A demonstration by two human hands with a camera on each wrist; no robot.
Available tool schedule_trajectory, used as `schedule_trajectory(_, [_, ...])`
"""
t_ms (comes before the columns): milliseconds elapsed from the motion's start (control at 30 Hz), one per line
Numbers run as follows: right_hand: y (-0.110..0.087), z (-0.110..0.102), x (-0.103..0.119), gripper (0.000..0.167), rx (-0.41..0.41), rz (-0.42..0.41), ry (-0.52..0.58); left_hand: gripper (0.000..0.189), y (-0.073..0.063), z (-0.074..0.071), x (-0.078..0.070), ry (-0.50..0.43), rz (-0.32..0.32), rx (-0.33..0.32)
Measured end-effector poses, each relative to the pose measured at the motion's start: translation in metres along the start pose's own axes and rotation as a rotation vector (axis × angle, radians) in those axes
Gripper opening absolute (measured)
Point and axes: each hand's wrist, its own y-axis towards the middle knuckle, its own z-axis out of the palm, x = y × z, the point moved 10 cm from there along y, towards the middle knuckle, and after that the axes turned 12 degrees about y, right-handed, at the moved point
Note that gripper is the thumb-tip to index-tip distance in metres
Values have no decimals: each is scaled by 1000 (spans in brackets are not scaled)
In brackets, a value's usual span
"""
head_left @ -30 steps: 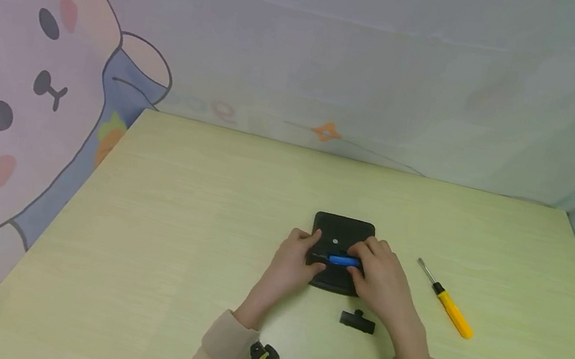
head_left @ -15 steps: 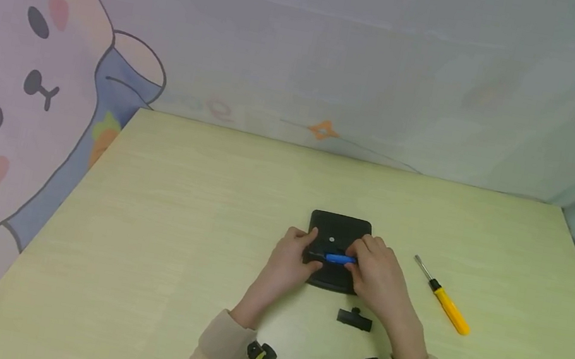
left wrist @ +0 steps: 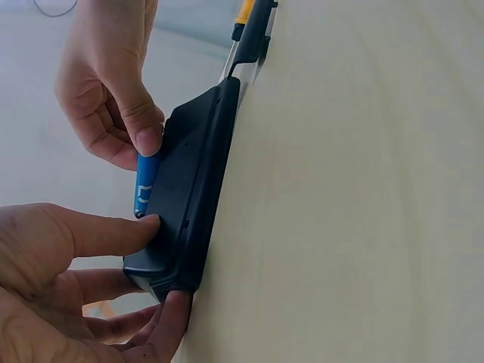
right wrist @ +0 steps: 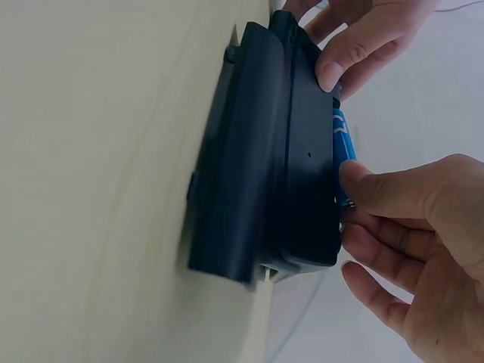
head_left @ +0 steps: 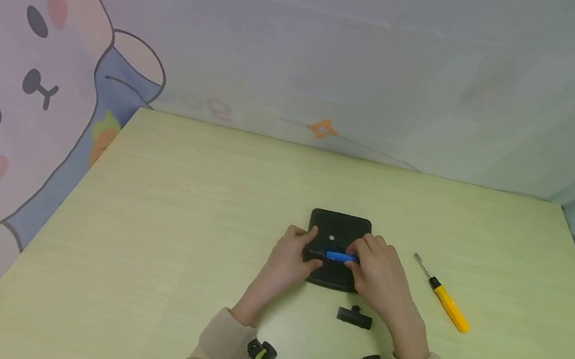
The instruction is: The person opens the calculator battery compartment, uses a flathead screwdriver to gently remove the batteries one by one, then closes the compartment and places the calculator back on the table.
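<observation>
A black flat device [head_left: 331, 275] lies on the table with a small light dot on its upper face. My left hand [head_left: 289, 261] grips its left side, thumb on top and fingertips at the edge in the left wrist view. A blue cylindrical battery [head_left: 340, 257] lies lengthwise at the raised part of the device. Its right portion is pinched between thumb and fingers of my right hand [head_left: 382, 276]. From the right wrist view, the battery [right wrist: 343, 140] sits along the top of the device; how deep it is seated is hidden. A separate black curved cover [head_left: 354, 318] lies just in front.
A screwdriver [head_left: 450, 306] with a yellow handle lies on the table to the right of the right hand. Small black wrist cameras stick out by both sleeves. A patterned cloth [head_left: 310, 49] hangs behind the table's far edge [head_left: 249, 133].
The head view has shifted slightly, so everything appears a little further left. Both hands keep nearly the same hold on the device and the battery.
</observation>
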Motion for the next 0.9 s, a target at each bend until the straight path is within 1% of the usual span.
schedule_trajectory(133, [0,-3,-2,17,1,19,10,64,1,0,0,-8,-2,3])
schedule_trajectory(433, [-3,-12,-13,15,7,79,31,64,1,2,2,12,-14,20])
schedule_trajectory(667, [-7,-22,-22,15,-20,81,23,64,2,3,3,16,-24,24])
schedule_trajectory(900, [-12,-33,-31,14,-51,93,44,64,2,3,3,12,-21,25])
